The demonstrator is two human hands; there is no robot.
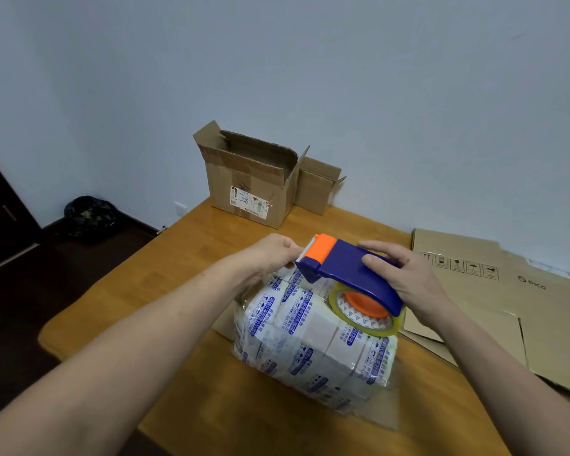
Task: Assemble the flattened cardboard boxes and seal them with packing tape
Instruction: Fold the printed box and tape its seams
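Your right hand [405,278] grips the blue tape dispenser [346,264] from above, fingers curled over its handle and thumb pressed on the near side; you hold it tilted just above the wrapped box [310,340], with its orange nose and toothed blade pointing away to the left. The roll of clear tape [369,320] sits on the orange hub at the dispenser's lower end, just beside your right palm and low over the box's top right corner. Your left hand [273,255] is at the blade end with its fingers curled in; the clear tape is hard to see there, so I cannot tell whether you pinch a loose end of it or hold nothing.

The wrapped box stands in the middle of the wooden table [165,278], between your 2 forearms, covered in white tape with blue print; clear film [380,406] spreads from its base at the near right. At the table's far edge stand 2 assembled cardboard boxes with their top flaps open: the larger box [250,189] carries a white shipping label [249,200] on its front; the smaller box [316,189] sits just behind it to the right. A large flattened cardboard sheet [507,307] lies on the table's right side, printed with handling symbols and the word PICO. On the dark floor to the left, by the wall, sits a black bin bag [91,215].
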